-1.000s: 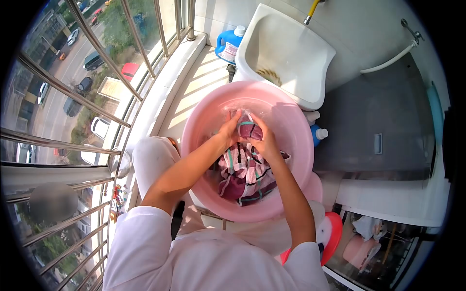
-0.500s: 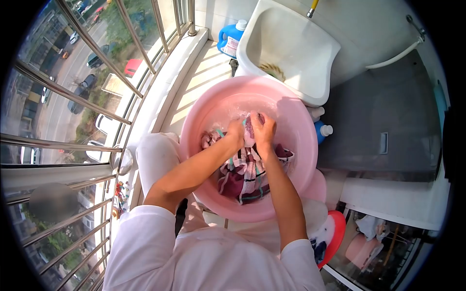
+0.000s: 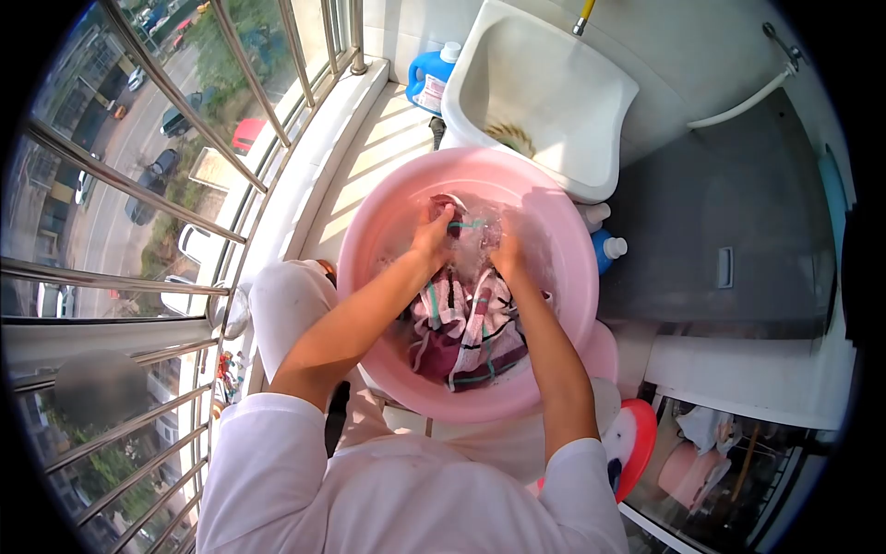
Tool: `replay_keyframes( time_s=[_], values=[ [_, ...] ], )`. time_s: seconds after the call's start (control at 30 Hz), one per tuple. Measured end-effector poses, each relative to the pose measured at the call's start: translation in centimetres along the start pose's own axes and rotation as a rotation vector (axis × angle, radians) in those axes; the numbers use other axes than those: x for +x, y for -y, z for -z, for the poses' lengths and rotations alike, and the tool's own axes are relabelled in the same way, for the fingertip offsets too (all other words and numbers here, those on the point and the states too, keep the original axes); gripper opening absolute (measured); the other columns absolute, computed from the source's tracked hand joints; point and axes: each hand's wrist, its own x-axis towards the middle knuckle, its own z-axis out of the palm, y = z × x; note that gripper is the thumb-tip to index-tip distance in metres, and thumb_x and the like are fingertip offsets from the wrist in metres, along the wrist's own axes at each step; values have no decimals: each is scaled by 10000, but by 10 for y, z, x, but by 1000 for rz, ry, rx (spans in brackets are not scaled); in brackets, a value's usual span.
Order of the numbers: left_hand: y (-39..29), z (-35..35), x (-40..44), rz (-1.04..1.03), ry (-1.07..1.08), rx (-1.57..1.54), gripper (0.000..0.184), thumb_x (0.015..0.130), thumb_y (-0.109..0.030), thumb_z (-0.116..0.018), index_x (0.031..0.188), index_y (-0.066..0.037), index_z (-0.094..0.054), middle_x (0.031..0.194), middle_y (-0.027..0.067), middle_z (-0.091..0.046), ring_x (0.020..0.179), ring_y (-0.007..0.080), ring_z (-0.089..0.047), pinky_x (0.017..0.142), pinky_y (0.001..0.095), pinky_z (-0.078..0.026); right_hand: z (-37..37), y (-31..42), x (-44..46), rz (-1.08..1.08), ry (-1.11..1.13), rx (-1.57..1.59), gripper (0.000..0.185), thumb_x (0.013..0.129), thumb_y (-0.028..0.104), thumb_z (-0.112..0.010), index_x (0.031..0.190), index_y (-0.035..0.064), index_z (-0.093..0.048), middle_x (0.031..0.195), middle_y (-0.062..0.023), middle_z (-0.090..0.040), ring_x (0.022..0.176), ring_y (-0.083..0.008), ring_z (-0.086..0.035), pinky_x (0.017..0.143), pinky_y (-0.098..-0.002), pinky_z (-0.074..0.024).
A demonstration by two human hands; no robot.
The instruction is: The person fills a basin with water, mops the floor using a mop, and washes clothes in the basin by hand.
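Checked cloth in pink basin, both hands at its upper end

Item: cloth point(image 3: 461, 319), plum, pink, black and turquoise, bunched and partly submerged inside the basin point(image 3: 352, 300); water point(image 3: 551, 242) disturbed around its upper end.
Left hand point(image 3: 430, 235): closed on a plum fold.
Right hand point(image 3: 507, 256): at the cloth, fingers lost in splash and blur; grip cannot be told.

Hazards, as judged: splashing over the rim, should the hands work fast; a wet fold slipping from the left fingers, water making it slick; the basin shifting, if the heavy, soaked cloth is pulled hard sideways.

Markings: blue jug point(image 3: 426, 76), upright beside the white sink point(image 3: 554, 102), bearing a pale label point(image 3: 431, 93), print too small to read. Second blue bottle point(image 3: 603, 252), right of basin, no legible wording. Brands: none readable.
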Motion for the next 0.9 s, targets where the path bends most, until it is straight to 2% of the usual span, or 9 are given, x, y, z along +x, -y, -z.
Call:
replay_keyframes(
  time_s=[0.1,0.23,0.37,0.5,0.57,0.63,0.77,0.83,0.9],
  values=[
    [13,1,4,49,134,-113,697,854,-328,-567,1383,-278,-116,1380,74,-259,1191,327,-380,744,608,-432,35,71,-7,191,60,145,645,645,-53,-615,1254,44,-422,1136,-177,-501,1054,-273,-504,892,-341,-402],
    [16,4,17,244,335,-401,588,837,-333,-590,1318,-208,-276,1110,96,-509,952,266,-554,695,444,-498,74,170,-42,167,137,281,409,648,1,-685,1039,10,-567,951,-130,-554,906,-229,-546,787,-305,-428],
    [14,4,5,80,459,-219,535,801,-243,-632,1241,-165,-337,1048,132,-503,824,309,-573,665,439,-515,60,187,-52,150,63,319,231,675,76,-703,863,3,-591,785,-135,-570,731,-252,-562,669,-322,-439],
    [20,4,1,268,202,-384,493,776,-136,-647,1182,-68,-376,893,125,-555,704,255,-583,575,382,-515,42,179,-37,-76,-109,354,186,748,151,-662,720,-10,-573,601,-164,-523,557,-294,-535,551,-351,-417],
    [17,-10,-4,110,49,-288,282,808,-172,-614,1024,-31,-499,857,108,-588,690,220,-594,569,353,-509,32,159,-17,16,-230,267,264,800,203,-607,674,-22,-551,559,-189,-485,489,-318,-496,503,-376,-388],
    [19,-17,-6,16,-1,-198,199,850,-229,-573,893,-36,-563,827,79,-618,672,206,-606,571,338,-512,29,127,5,-31,-252,223,294,828,238,-565,685,-19,-561,580,-206,-481,495,-328,-487,497,-381,-371],
    [6,-20,-14,-68,-38,-219,229,821,-203,-616,963,-35,-555,893,87,-601,743,173,-588,636,312,-489,24,72,24,-136,-224,153,330,847,268,-537,696,-24,-568,602,-198,-534,571,-331,-536,552,-377,-399],
    [8,-5,10,-43,-88,-192,369,823,-202,-616,1127,-64,-457,1035,85,-565,875,180,-561,677,350,-482,29,45,25,-353,-138,197,297,830,296,-566,879,3,-585,762,-197,-596,696,-342,-566,641,-375,-430],
    [1,2,13,-48,-155,-131,443,822,-193,-616,1195,-93,-400,1103,81,-537,939,188,-538,697,375,-479,12,24,11,-105,-172,94,333,805,290,-600,1005,30,-539,890,-189,-591,789,-338,-564,700,-375,-437]
  ],
)
